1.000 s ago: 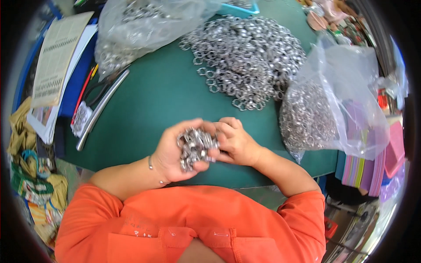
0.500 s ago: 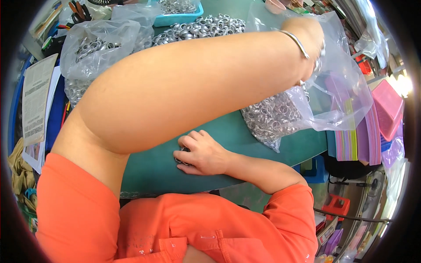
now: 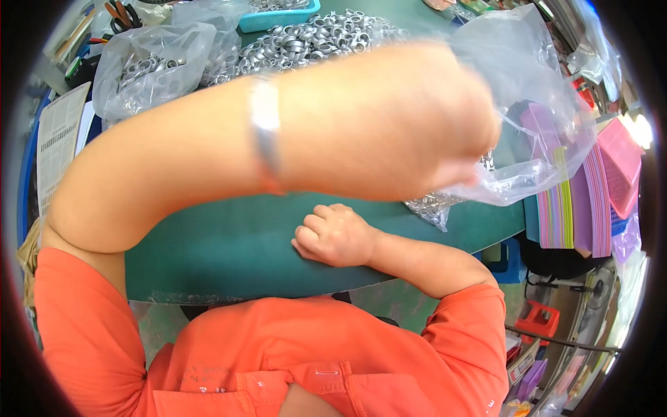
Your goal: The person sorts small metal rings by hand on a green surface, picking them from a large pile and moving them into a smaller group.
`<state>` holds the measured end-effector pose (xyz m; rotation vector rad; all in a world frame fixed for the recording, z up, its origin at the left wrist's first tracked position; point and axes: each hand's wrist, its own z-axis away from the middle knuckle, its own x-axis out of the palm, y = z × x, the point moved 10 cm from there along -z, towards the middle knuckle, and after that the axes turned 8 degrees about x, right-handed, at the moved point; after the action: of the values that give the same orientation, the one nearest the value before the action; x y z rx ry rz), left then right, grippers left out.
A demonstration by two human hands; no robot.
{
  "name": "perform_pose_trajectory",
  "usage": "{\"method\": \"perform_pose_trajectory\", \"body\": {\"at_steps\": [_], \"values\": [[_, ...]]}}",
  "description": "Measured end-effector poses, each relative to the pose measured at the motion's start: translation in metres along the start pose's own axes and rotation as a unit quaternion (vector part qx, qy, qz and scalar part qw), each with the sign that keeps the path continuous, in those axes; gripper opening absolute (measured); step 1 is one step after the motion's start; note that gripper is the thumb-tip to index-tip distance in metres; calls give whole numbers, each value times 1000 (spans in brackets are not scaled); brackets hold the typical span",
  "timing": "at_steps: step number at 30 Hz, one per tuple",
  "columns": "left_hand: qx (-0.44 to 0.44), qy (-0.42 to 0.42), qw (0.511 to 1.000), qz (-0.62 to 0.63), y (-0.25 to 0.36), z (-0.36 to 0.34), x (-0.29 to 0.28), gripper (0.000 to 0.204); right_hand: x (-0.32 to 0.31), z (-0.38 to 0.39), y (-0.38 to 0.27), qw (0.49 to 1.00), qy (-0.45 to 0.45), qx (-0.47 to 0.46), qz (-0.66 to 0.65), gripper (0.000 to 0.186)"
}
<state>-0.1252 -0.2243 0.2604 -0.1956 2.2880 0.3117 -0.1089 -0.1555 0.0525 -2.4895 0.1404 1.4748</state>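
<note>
My left arm stretches across the table to the right, a shiny bracelet on its wrist. Its hand point(image 3: 464, 115) is smeared by motion, its fingers unreadable, in front of a clear plastic bag point(image 3: 511, 184). Small metal rings point(image 3: 429, 210) lie in that bag, mostly covered by the hand. Low over the green table point(image 3: 229, 243), my right hand point(image 3: 337, 235) is closed in a fist, fingers curled under. Whatever it holds is hidden. Beyond the left forearm spreads a loose pile of silver metal rings point(image 3: 306, 45).
At the far left stands another clear bag point(image 3: 198, 59) with rings, near pliers-like handles point(image 3: 124, 15). A light-blue tray point(image 3: 278, 19) sits behind the pile. Right of the table are striped coloured stacks point(image 3: 556, 215) and a pink basket point(image 3: 617, 167). A newspaper sheet point(image 3: 59, 139) lies left.
My left hand has pulled back leftward and nearer from the clear bag, its elbow moving left. My right hand has shifted slightly right; the metal rings seen at its fingers are now hidden.
</note>
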Motion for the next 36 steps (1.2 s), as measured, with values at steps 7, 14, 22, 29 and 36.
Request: {"method": "perform_pose_trajectory", "body": {"at_steps": [7, 14, 22, 29, 36], "values": [[-255, 345, 893, 137, -51, 114, -100, 10, -69, -35, 12, 991, 49, 76, -100, 23], [-384, 211, 899, 7, -73, 199, -73, 14, -302, -50, 91, 861, 309, 349, 203, 22], [-225, 31, 968, -109, -134, 194, 17, 27, -213, -82, 22, 938, 225, 122, 234, 6], [-207, -12, 958, -200, -142, 186, 60, 31, -5, -56, 117, 946, 46, 300, 117, 66], [-214, -49, 960, -173, -82, 238, 37, 38, 41, -62, 50, 961, -33, 273, 11, 93]]}}
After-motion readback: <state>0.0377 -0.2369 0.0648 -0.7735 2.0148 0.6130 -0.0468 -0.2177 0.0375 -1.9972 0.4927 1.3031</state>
